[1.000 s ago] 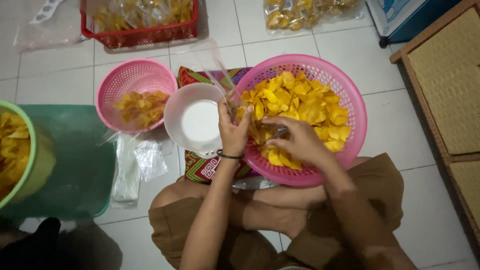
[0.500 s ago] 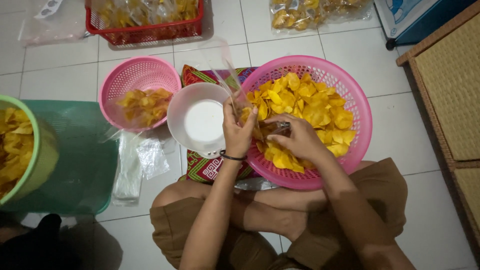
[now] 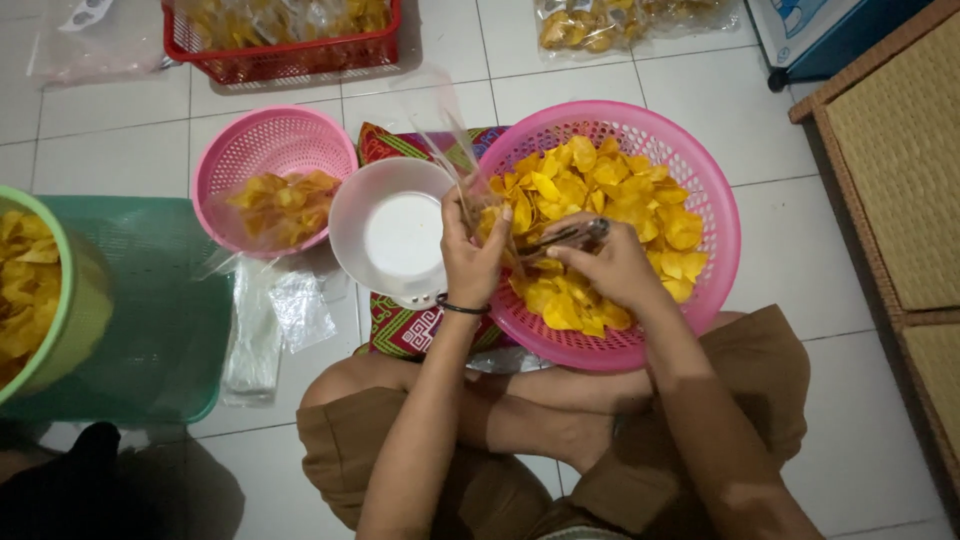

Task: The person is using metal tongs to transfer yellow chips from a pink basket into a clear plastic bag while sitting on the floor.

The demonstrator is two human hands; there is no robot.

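While the person sits cross-legged on the tiled floor (image 3: 880, 420), both forearms reach forward over the knees to the large pink basket (image 3: 715, 215), which rests at the lap and holds a heap of yellow chips (image 3: 600, 200). To its left stand a white bowl (image 3: 395, 240) and a smaller pink basket (image 3: 270, 145) with a few chips, and a green tub (image 3: 60, 330) sits at the far left edge. A red crate (image 3: 290, 55) of filled bags lies at the top.

Left hand (image 3: 470, 255): raised at the near left rim of the large basket, wrist straight, fingers closed round the mouth of a clear plastic bag (image 3: 450, 130), which stands up and leans away from the person. A dark band circles the wrist.

Right hand (image 3: 610, 265): palm down over the chips, fingers curled and gripping metal tongs (image 3: 565, 238), whose tips point left toward the bag's opening. Whether the tongs hold a chip cannot be told.
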